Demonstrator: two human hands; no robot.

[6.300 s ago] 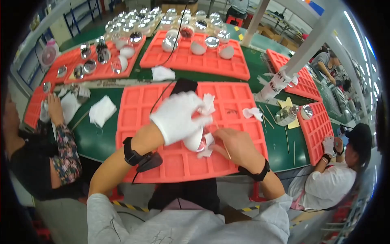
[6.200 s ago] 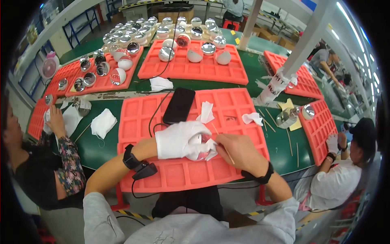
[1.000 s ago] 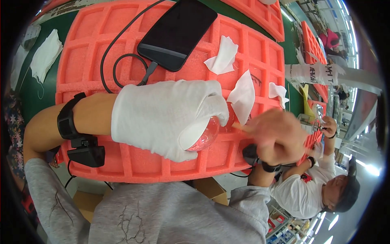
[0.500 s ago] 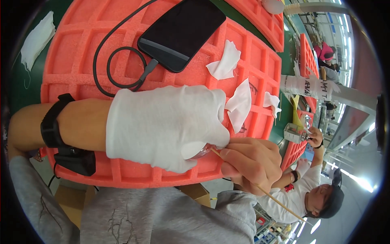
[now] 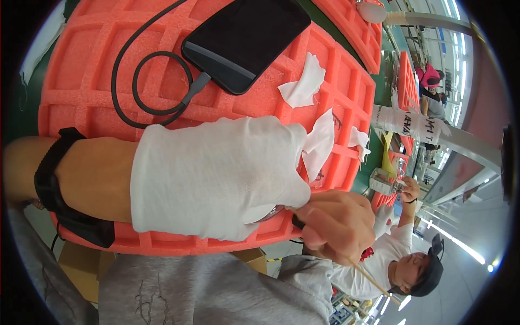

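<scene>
Head view: my gloved left grip (image 5: 233,179) clamped around glass ball (image 5: 271,214), mostly hidden, above near edge of tray (image 5: 70,116), seemingly steadying it; right grip (image 5: 336,225) pinches stick (image 5: 374,280), likely for finer control. Phone (image 5: 246,43), cloth scrap (image 5: 306,81) on tray.

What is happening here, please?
A person's left grip, in a white glove, holds a shiny rounded piece, mostly hidden, over a red gridded tray. The bare right grip holds a thin stick close beside it; whether the stick touches the piece is hidden. A black phone, plugged into a cable, and white scraps lie on the tray.
</scene>
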